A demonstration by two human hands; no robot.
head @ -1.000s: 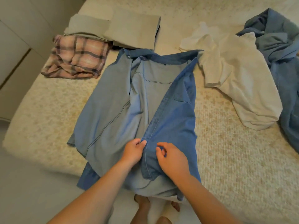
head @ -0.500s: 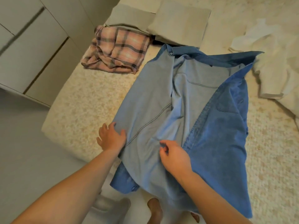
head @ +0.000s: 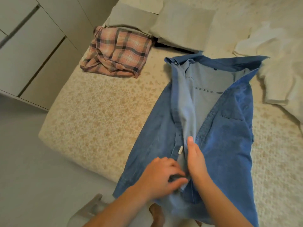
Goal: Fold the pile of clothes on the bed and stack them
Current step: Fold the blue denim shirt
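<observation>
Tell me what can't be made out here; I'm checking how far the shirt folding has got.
Head view only:
- Denim shirt: its hem runs off the bottom edge, and no sleeve can be made out.
- Left hand: motion blur hides its grip on the placket.
- Right hand: seen edge-on, so whether its fingers pinch fabric is unclear.
- White garment: cut by the right edge.
- Dark item beneath the grey folded clothes: mostly hidden.

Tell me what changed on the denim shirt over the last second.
The denim shirt's left front panel was flipped closed, dark side up. The left hand came back to the placket and grips it; the right hand now lies flat. The plaid shirt stayed put.
</observation>
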